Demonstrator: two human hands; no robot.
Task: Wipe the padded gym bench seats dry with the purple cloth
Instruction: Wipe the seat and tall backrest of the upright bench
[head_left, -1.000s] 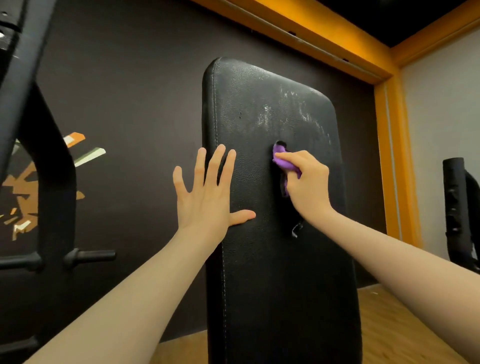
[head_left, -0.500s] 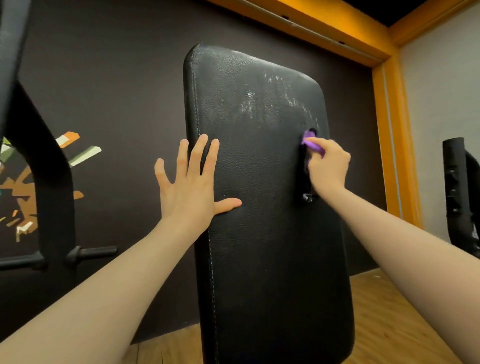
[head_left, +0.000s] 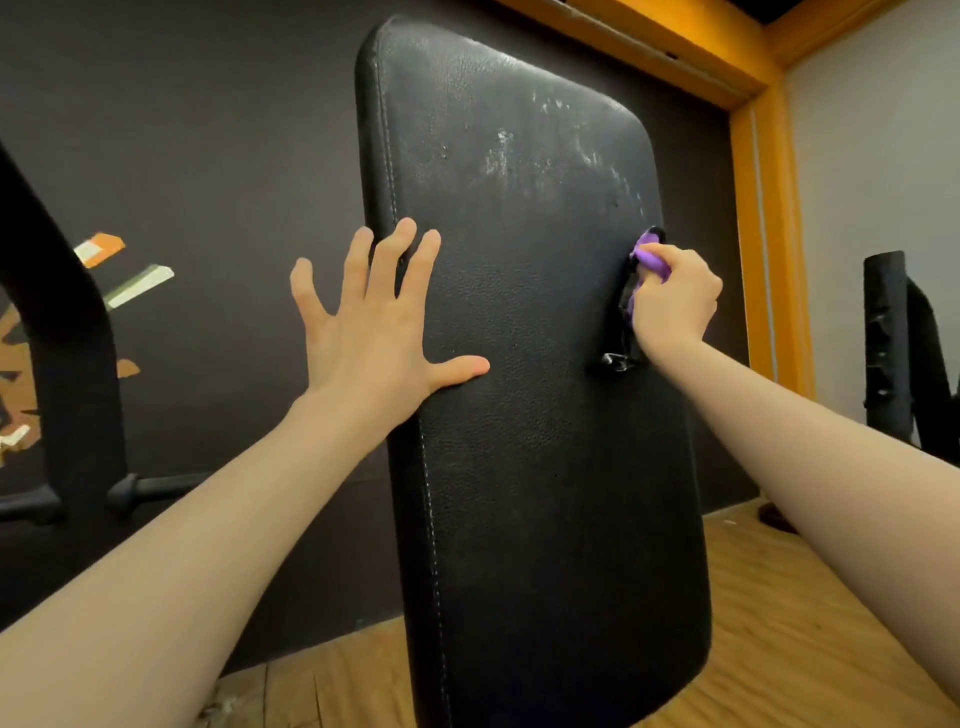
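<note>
left hand flat on grained black pad | right hand grips crumpled purple cloth

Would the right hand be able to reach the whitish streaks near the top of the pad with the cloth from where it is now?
Probably yes. The right hand holds the purple cloth against the black pad just below the whitish streaks, and nothing lies between them; the left hand rests off to the side.

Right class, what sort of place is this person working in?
Probably a gym: an upright black padded bench pad, a dark machine frame with a peg on the left, and another black padded piece on the right.
</note>
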